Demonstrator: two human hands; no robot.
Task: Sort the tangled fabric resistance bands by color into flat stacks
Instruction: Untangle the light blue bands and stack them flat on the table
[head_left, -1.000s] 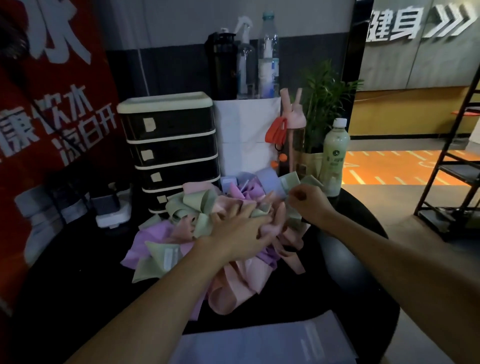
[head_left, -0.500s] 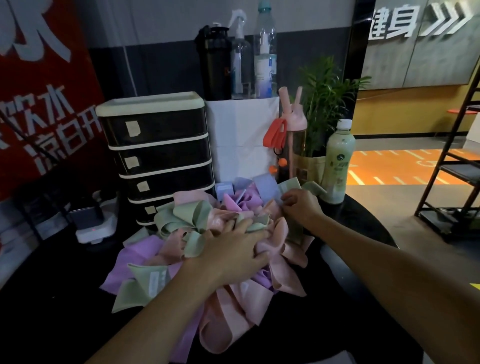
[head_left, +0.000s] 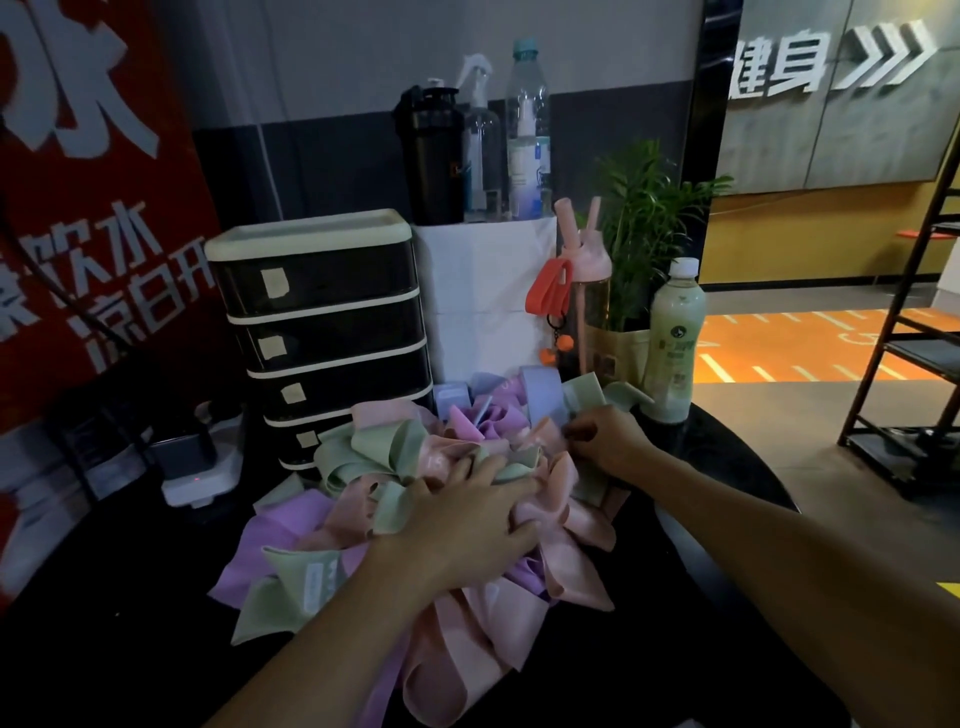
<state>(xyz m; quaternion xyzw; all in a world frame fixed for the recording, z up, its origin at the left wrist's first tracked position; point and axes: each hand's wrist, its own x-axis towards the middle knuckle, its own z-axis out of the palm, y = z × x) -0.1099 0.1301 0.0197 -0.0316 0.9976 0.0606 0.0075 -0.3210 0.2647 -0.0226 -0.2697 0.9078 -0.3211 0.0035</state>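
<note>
Behind band pile (head_left: 467, 649): drawer unit (head_left: 322, 322), green bottle (head_left: 672, 343); left hand (head_left: 467, 525) fingers spread pressing, right hand (head_left: 613, 441) fingers pinching pile.

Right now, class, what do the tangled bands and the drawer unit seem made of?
The bands: likely soft, matte fabric; they fold and loop limply. The drawer unit: probably smooth dark plastic with cream trim; faint sheen on the drawer fronts.

Pink, green, purple bands (head_left: 447, 525)
</note>
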